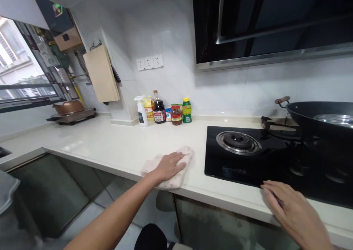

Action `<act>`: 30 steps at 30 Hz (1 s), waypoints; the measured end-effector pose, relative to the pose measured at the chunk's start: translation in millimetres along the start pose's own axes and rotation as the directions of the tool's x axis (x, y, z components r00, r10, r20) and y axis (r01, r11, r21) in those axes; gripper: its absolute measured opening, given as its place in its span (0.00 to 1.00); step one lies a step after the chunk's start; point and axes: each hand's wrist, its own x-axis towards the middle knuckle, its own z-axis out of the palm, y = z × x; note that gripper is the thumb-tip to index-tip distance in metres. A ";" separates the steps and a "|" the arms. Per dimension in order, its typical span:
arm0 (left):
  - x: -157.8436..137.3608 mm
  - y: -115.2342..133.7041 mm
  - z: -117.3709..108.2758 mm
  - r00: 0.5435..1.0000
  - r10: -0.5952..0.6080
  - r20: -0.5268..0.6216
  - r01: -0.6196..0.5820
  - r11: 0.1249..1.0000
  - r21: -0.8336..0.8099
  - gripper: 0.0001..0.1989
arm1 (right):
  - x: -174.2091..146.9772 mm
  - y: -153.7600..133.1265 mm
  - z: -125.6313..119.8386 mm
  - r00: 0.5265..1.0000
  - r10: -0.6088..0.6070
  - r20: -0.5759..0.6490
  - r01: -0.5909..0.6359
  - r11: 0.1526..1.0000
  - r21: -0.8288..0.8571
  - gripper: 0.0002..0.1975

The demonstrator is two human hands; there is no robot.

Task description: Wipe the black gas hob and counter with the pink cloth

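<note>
My left hand (pixel 169 166) lies flat on a pale pink cloth (pixel 185 172), fingers stretched out, pressing it against the white countertop (pixel 110 143). The cloth is spread near the counter's front edge, and part of it is covered by the hand. My right hand (pixel 289 206) rests by the front edge of the black gas hob (pixel 234 167), its fingers extended and nothing visible in them. Its palm side is hidden.
Against the wall stand a white spray bottle (pixel 142 113), a soy sauce bottle (pixel 159 110), a red-lidded jar (pixel 176 115) and a green bottle (pixel 186 112). A large wok (pixel 311 113) sits on the hob's right side. Above hangs a black range hood (pixel 264 25).
</note>
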 end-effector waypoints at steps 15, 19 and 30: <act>-28.4 -116.8 -33.1 0.855 -0.431 -0.290 0.474 0.875 0.096 0.28 | -0.8 -1.7 10.4 0.999 0.025 -0.029 -0.024 1.000 0.007 0.19; -51.1 -67.6 2.9 0.893 -0.262 -0.366 0.324 0.939 0.118 0.24 | -0.4 -3.6 8.8 0.998 0.052 -0.018 -0.052 0.999 0.010 0.22; -109.1 -131.7 58.7 0.754 0.297 -0.587 -0.103 0.935 0.340 0.31 | -7.0 7.5 15.0 1.000 -0.021 0.006 0.021 0.999 -0.039 0.21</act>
